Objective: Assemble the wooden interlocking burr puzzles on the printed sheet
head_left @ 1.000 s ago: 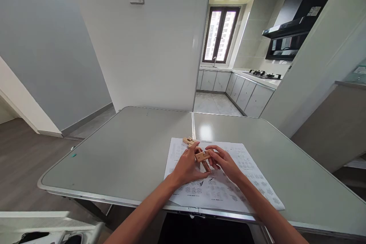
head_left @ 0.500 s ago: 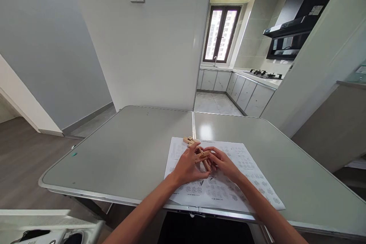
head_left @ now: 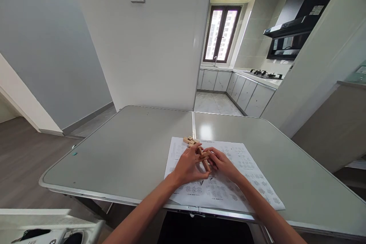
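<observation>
Between my hands is a small assembly of notched wooden puzzle pieces (head_left: 205, 165), with one bar crossing another. My left hand (head_left: 188, 164) grips the long piece, thumb at its near end and fingers at its far end. From the right, my right hand (head_left: 222, 162) pinches the crossing wooden piece (head_left: 204, 155) with thumb and fingers. Several more wooden pieces (head_left: 189, 140) lie just beyond my left fingers. Under everything is a printed instruction sheet (head_left: 251, 171) with rows of small line drawings. My fingers hide part of the joint.
A grey folding table (head_left: 120, 148) with a metal rim carries the sheet, and a seam (head_left: 193, 124) runs down its middle. A small green scrap (head_left: 74, 154) lies at the left edge. A white wall (head_left: 154, 53) stands behind, with a kitchen at the right.
My right fingers have shifted slightly around the crossing piece, and the held pieces have turned a little. My left hand stays almost in place.
</observation>
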`<action>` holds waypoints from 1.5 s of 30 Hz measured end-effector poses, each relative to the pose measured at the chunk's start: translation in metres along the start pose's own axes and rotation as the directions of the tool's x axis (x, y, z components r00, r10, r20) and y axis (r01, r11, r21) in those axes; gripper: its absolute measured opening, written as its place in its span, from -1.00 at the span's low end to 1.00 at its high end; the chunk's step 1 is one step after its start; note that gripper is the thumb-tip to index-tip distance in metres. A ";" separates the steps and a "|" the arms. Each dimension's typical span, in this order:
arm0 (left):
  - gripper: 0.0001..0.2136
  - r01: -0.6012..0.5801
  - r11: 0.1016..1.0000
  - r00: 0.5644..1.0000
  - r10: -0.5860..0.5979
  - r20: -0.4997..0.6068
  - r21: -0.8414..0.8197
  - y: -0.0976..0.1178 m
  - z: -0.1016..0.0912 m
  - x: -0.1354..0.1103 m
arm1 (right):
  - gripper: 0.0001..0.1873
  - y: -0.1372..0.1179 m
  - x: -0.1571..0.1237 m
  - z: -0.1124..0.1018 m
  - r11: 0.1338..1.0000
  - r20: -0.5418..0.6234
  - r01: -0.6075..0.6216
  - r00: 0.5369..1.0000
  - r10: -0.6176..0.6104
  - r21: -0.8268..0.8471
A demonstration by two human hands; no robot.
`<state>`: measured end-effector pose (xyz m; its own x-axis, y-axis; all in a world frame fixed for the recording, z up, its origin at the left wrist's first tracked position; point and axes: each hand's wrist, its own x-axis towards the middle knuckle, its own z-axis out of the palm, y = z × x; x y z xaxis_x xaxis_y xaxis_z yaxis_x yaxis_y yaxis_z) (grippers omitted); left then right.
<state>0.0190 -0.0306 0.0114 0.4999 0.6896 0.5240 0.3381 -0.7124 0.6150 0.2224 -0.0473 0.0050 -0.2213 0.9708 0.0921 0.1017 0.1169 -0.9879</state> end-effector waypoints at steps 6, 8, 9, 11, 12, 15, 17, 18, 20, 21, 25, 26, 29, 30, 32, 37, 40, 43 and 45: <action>-0.09 -0.017 1.000 1.000 0.017 0.002 0.025 -0.002 0.002 0.000 | -0.44 0.004 0.002 -0.001 1.000 0.000 0.004 1.000 -0.004 -0.013; -0.10 -0.011 0.999 1.000 0.012 -0.012 0.039 -0.003 0.002 0.001 | -0.45 0.005 0.002 -0.001 1.000 0.008 0.010 1.000 -0.010 -0.014; -0.11 -0.009 0.999 1.000 0.010 -0.017 0.046 -0.003 0.003 0.001 | -0.46 0.006 0.002 -0.001 1.000 0.012 0.012 1.000 -0.012 -0.015; -0.11 -0.008 0.999 1.000 0.009 -0.022 0.054 -0.005 0.003 0.001 | -0.48 0.007 0.002 -0.001 1.000 0.017 0.011 1.000 -0.010 -0.018; -0.11 -0.009 0.998 1.000 0.010 -0.022 0.056 -0.005 0.003 0.001 | -0.48 0.008 0.002 -0.001 1.000 0.017 0.008 1.000 -0.008 -0.021; -0.12 0.001 0.998 1.000 0.000 -0.019 0.061 -0.006 0.004 0.001 | -0.48 0.007 0.002 0.000 1.000 0.014 0.004 1.000 -0.003 -0.015; -0.13 0.017 0.998 1.000 -0.016 -0.019 0.067 -0.006 0.004 0.001 | -0.46 0.006 0.002 0.000 1.000 0.010 -0.001 1.000 0.001 -0.011; -0.14 0.028 0.997 0.999 -0.026 -0.020 0.071 -0.006 0.004 0.001 | -0.46 0.005 0.002 0.000 1.000 0.003 -0.001 1.000 0.001 -0.014; -0.14 0.048 0.996 0.999 -0.046 -0.024 0.079 -0.006 0.004 0.001 | -0.46 0.004 0.002 -0.001 1.000 -0.019 -0.003 1.000 0.003 -0.016; -0.14 0.056 0.995 0.998 -0.054 -0.026 0.080 -0.006 0.005 0.001 | -0.47 0.003 0.002 -0.001 1.000 -0.031 -0.010 0.999 0.009 -0.009; -0.20 0.094 0.992 0.995 -0.093 -0.017 0.079 -0.008 0.006 0.002 | -0.48 0.006 0.002 -0.005 0.994 -0.081 -0.069 0.994 0.077 0.088; -0.21 0.102 0.991 0.995 -0.101 -0.021 0.085 -0.010 0.007 0.003 | -0.48 0.007 0.002 -0.007 0.990 -0.104 -0.081 0.990 0.094 0.117; -0.23 0.091 0.990 0.995 -0.086 -0.050 0.111 -0.013 0.008 0.003 | -0.52 0.012 0.004 -0.011 0.973 -0.191 -0.085 0.973 0.127 0.214; -0.24 0.080 0.990 0.996 -0.074 -0.058 0.118 -0.014 0.009 0.004 | -0.53 0.014 0.005 -0.013 0.965 -0.221 -0.077 0.966 0.135 0.250; -0.27 0.068 0.990 0.996 -0.059 -0.070 0.127 -0.016 0.010 0.004 | -0.54 0.017 0.007 -0.017 0.946 -0.291 -0.046 0.946 0.145 0.321; -0.38 0.060 0.991 0.996 -0.051 -0.079 0.123 -0.018 0.010 0.003 | -0.63 0.019 0.009 -0.024 0.919 -0.469 0.071 0.873 0.130 0.388; -0.43 0.057 0.989 0.996 -0.048 -0.069 0.136 -0.019 0.010 0.003 | -0.69 0.017 0.008 -0.025 0.920 -0.518 0.093 0.846 0.129 0.381; -0.45 0.057 0.986 0.996 -0.045 -0.082 0.158 -0.021 0.011 0.003 | -0.73 0.019 0.007 -0.028 0.920 -0.569 0.095 0.808 0.152 0.380; -0.46 0.065 0.980 0.993 -0.046 -0.106 0.187 -0.024 0.013 0.003 | -0.74 0.022 0.007 -0.030 0.920 -0.609 0.100 0.776 0.167 0.379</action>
<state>0.0225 -0.0128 -0.0093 0.3965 0.7316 0.5545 0.5128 -0.6775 0.5272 0.2525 -0.0313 -0.0120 0.4359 0.8998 -0.0176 -0.2964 0.1250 -0.9469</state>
